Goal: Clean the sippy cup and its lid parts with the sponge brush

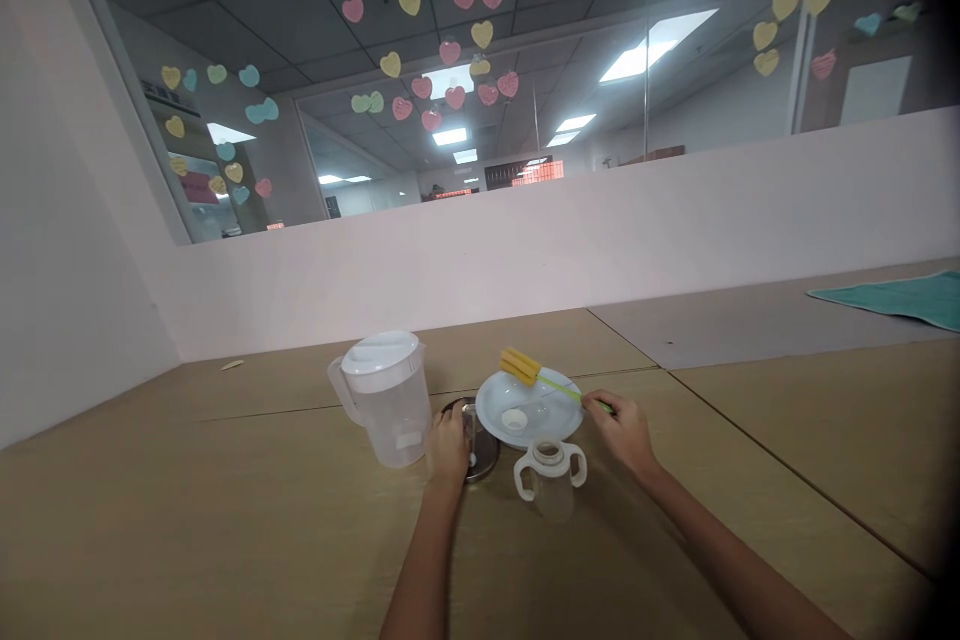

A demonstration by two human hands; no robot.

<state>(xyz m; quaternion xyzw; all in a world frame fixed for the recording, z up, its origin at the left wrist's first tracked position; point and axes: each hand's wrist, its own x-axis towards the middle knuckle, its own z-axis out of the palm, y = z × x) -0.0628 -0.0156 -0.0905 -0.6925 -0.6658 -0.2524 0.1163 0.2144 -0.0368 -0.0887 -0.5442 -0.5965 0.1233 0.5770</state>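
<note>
My right hand (624, 428) is closed around the green handle of a sponge bottle brush (520, 367), whose yellow head hovers over the far rim of a white bowl (491, 417). A small white round part (514, 420) lies in the bowl. My left hand (448, 445) reaches over a dark metal dish (489, 455), fingers curled beside a small clear item (469, 420); what they grip is partly hidden. In front of the bowl stands a clear baby bottle (553, 495) with a white two-handled collar, its top uncapped.
A translucent lidded pitcher (396, 415) stands just left of my left hand. A teal cloth (900, 298) lies at the far right of the wooden table (262, 520). A pale wall with a window rises behind; a thin flat piece (232, 365) lies at the back left.
</note>
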